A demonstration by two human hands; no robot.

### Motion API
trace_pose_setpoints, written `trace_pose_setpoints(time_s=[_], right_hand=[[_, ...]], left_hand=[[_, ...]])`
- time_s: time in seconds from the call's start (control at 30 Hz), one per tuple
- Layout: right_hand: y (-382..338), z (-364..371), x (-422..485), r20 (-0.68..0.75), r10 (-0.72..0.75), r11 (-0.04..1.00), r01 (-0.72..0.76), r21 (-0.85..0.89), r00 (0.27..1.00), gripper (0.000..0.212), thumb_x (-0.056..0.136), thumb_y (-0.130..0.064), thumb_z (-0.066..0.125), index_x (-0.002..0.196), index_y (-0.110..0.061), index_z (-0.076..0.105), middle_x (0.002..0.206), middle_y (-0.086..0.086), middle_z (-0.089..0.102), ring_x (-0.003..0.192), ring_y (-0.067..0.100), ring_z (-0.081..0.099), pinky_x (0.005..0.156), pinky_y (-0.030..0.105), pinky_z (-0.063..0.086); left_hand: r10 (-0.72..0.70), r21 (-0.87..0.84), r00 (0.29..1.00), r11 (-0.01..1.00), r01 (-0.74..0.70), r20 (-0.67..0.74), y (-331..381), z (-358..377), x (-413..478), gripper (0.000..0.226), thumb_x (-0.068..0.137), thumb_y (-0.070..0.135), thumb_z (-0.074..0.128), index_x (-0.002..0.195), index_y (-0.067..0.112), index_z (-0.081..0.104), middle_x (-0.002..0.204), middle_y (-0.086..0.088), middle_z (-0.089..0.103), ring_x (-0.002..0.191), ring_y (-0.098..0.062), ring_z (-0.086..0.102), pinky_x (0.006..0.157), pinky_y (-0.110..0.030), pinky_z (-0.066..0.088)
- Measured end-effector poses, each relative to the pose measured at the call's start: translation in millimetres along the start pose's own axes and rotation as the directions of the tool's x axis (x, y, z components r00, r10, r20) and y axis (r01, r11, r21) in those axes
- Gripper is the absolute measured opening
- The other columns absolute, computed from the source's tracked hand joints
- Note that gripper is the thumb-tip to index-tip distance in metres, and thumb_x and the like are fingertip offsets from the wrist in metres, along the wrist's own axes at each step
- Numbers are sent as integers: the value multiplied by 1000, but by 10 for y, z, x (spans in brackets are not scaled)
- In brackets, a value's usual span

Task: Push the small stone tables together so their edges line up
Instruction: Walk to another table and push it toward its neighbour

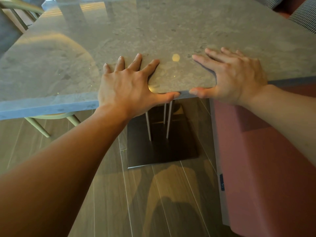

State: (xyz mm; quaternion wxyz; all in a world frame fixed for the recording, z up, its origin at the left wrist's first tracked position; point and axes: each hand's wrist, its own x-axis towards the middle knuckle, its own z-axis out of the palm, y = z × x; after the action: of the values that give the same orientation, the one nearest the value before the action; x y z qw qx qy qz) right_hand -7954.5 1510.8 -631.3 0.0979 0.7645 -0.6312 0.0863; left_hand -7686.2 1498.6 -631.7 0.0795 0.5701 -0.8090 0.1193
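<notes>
Fig.: our L hand [126,86] & R hand [237,77], fingers flat, thumbs vs. edge, press near corner of stone table [153,31]; 2nd table not visible, so we judge alignment not yet done.

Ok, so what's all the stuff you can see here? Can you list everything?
stone table: one, grey-beige, fills the top, its corner nearest the person
base plate: one, dark metal, on the floor under the table
rods: three, pale, standing on the base plate
chairs: two, pale green, one under the table's left edge, one far top left
bench seat: one, dark red, right
cushion: one, black-and-white check, top right
floor: brown wood planks
left hand: flat on the table, thumb along its edge
right hand: the same, right of the corner
</notes>
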Motion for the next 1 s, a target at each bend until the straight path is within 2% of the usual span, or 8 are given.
trace_pose_setpoints(time_s=[1.0], right_hand=[[161,-7,99,-28,-13,999,14,29,1000,128,60,-112,6,160,-41,40,167,6,45,152,41,44,122,62,36]], left_hand=[[-17,18,1000,1000,17,0,147,10,136,119,66,110,6,165,45,20,175,-5,31,157,-46,32,120,-69,31]])
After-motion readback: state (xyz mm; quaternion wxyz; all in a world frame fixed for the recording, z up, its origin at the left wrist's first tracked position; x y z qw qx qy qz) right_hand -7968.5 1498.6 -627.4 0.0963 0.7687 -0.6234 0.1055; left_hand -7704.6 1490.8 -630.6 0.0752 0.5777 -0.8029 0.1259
